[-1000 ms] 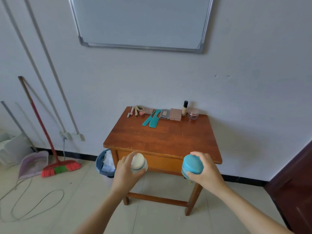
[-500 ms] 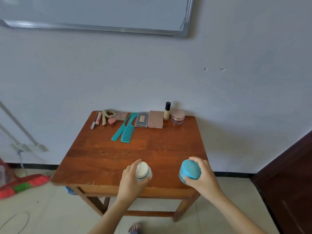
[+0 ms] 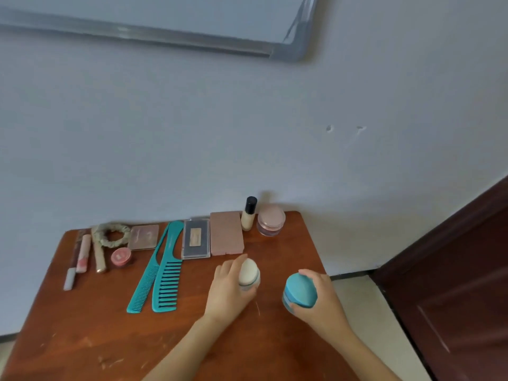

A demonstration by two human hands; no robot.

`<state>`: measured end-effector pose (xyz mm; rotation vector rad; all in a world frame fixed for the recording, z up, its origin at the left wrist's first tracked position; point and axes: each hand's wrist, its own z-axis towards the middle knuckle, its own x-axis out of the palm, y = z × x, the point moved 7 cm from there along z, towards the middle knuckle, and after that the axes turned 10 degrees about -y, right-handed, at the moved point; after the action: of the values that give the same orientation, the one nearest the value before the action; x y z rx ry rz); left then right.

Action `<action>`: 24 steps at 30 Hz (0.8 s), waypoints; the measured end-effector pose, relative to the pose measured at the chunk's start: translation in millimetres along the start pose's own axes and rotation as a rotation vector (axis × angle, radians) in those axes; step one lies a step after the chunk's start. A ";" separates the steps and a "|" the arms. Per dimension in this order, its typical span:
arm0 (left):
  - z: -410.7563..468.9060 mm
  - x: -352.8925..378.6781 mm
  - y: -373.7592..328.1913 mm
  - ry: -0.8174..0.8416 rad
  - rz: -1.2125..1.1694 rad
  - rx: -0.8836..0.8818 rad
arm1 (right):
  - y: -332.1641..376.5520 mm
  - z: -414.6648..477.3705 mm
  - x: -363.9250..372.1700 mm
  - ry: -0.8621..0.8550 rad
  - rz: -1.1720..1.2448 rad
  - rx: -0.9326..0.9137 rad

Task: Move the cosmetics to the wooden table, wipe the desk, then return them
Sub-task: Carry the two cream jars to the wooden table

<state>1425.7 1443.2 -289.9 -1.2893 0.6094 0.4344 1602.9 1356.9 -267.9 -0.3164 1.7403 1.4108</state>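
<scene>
My left hand (image 3: 226, 292) grips a small jar with a white lid (image 3: 248, 273) over the right part of the wooden table (image 3: 82, 334). My right hand (image 3: 320, 298) grips a jar with a blue lid (image 3: 299, 291) near the table's right edge. Whether either jar touches the tabletop I cannot tell. Along the back of the table lie two teal combs (image 3: 162, 270), a dark palette (image 3: 195, 239), a pink palette (image 3: 226, 233), a foundation bottle (image 3: 248, 213), a pink jar (image 3: 270, 220), a small red pot (image 3: 120, 256), a square compact (image 3: 143, 237), a scrunchie (image 3: 111, 233) and several slim tubes (image 3: 82, 253).
The table stands against a pale wall under a whiteboard (image 3: 154, 17). A dark wooden door (image 3: 453, 284) is at the right, with a strip of tiled floor (image 3: 365, 303) between it and the table.
I have come close to the table; both hands have carried their jars forward from its front edge to above its right part, near the row of cosmetics.
</scene>
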 end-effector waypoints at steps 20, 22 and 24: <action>83.0 61.3 -10.3 -0.232 0.622 0.241 | -29.5 187.7 16.9 -0.007 0.129 -0.026; 81.0 60.6 -9.5 -0.241 0.652 0.241 | -26.8 205.2 25.3 0.002 0.123 -0.062; 76.4 57.4 -7.5 -0.243 0.690 0.223 | -23.9 216.2 32.1 0.008 0.119 -0.092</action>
<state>1487.8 1513.6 -308.9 -0.7706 0.8629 1.0423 1696.3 1551.8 -307.9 -0.2716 1.7283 1.5804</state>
